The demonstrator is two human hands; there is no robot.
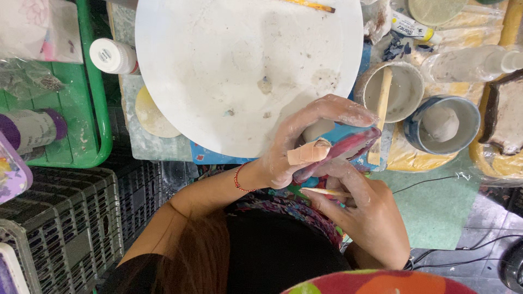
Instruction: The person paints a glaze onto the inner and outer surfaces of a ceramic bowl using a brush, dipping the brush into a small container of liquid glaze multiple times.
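Just below the round white board [248,71], left hand [297,149] is clenching a slick-looking glossy pink-red clay piece [340,149]; right hand [365,212] is pinching a thin wooden stick [327,191].

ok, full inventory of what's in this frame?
round board: 1, white, smeared, top centre
pink glossy piece: 1, held in left hand
thin stick: 1, pale wood, in right hand
cup with wooden stick: 1, cream, right of board
blue-rimmed cup: 1, holds a grey lump
white bottle: 1, lying left of board
paint tube: 1, white, yellow cap, top right
green tray: 1, left
grey crates: stack, lower left
purple-capped jar: 1, in green tray
left hand: clay-dusted, bandaged finger, red wrist band
right hand: clay-dusted, below the left
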